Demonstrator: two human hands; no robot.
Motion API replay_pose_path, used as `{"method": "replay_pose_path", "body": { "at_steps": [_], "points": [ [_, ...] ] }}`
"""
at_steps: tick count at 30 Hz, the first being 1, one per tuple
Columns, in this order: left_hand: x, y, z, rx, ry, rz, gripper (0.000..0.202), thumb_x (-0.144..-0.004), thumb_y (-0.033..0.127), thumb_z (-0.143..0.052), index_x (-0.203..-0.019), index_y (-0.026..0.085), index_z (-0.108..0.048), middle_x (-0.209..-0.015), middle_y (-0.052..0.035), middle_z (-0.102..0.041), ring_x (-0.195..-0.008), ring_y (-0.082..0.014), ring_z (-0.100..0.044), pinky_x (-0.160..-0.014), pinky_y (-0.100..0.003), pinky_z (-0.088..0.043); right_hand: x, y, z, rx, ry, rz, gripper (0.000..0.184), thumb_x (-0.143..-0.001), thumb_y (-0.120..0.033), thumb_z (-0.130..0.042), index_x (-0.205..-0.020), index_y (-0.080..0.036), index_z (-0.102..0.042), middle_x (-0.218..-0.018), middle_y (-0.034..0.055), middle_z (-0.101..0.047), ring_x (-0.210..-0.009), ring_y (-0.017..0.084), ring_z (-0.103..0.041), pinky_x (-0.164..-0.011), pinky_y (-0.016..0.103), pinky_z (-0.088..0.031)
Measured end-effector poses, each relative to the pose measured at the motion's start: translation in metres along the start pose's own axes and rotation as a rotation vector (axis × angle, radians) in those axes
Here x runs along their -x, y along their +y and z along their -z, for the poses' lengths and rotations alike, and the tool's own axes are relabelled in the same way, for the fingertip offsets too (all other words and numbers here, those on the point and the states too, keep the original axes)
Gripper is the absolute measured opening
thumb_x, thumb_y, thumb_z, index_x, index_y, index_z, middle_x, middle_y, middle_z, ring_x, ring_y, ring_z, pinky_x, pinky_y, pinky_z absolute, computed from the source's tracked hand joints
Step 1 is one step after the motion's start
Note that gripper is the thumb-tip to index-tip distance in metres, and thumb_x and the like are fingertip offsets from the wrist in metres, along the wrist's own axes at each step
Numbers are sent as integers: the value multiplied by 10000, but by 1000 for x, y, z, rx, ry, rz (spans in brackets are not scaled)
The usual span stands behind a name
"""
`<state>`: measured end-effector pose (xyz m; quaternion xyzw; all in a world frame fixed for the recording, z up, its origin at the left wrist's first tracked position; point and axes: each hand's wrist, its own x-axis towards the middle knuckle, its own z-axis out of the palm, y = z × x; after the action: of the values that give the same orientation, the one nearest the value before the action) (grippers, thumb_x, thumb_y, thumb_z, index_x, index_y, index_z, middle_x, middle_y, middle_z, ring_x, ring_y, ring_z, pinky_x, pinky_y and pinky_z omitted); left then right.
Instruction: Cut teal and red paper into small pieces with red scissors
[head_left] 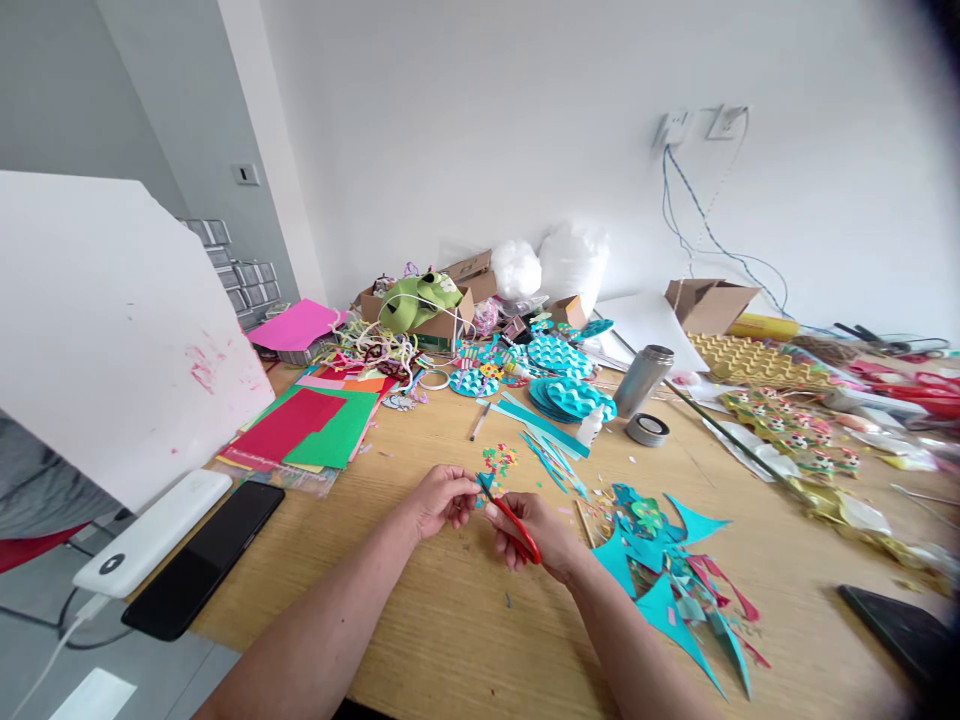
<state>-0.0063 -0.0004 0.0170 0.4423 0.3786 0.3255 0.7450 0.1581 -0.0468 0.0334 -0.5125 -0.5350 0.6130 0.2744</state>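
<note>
My right hand (541,535) is closed round red-handled scissors (516,525), whose blades point up-left toward my left hand. My left hand (442,498) pinches a tiny teal paper piece (484,483) at the blade tips. Both hands hover just above the wooden table (420,620) near its middle. Small coloured paper cut-outs (499,460) lie just beyond the hands. A pile of teal and pink paper scraps (667,560) sits right of my right hand.
Red and green paper sheets (311,428) lie at the left, with a black phone (206,560) and white power bank (154,530) near the edge. A white board (105,330) stands far left. Teal scalloped discs (566,385), a steel bottle (643,380), tape roll (646,429) and boxes crowd the back.
</note>
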Motion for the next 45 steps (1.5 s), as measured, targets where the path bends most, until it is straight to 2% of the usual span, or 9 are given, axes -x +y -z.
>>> {"method": "replay_pose_path", "body": {
  "at_steps": [5, 12, 23, 45],
  "points": [
    [0, 1, -2, 5, 33, -11, 207, -615, 300, -659, -672, 142, -539, -486, 54, -533, -303, -49, -447, -292, -167, -236, 1, -1, -1, -8, 8, -5, 422, -642, -558, -633, -630, -180, -445, -451, -43, -580, -333, 77, -513, -314, 159, -307],
    [-1, -1, -1, 13, 40, -18, 209, -608, 293, -663, -692, 144, -542, -481, 54, -539, -301, -52, -447, -294, -167, -241, -2, 4, -1, -48, -14, 30, 430, -640, -557, -645, -660, -174, -452, -486, -42, -586, -378, 88, -538, -358, 186, -402],
    [-1, -2, -1, 7, 43, -12, 228, -600, 298, -661, -718, 146, -538, -492, 57, -538, -302, -50, -445, -297, -160, -241, -2, 2, -1, 5, 3, -3, 437, -643, -583, -624, -658, -187, -439, -485, -47, -583, -360, 84, -518, -343, 182, -363],
    [-2, -3, -2, 13, 41, -17, 235, -595, 298, -674, -719, 153, -538, -480, 61, -536, -306, -53, -443, -301, -161, -239, -2, 3, -2, -19, 2, 23, 425, -645, -561, -632, -662, -185, -435, -488, -46, -577, -378, 88, -526, -367, 196, -405]
  ]
}}
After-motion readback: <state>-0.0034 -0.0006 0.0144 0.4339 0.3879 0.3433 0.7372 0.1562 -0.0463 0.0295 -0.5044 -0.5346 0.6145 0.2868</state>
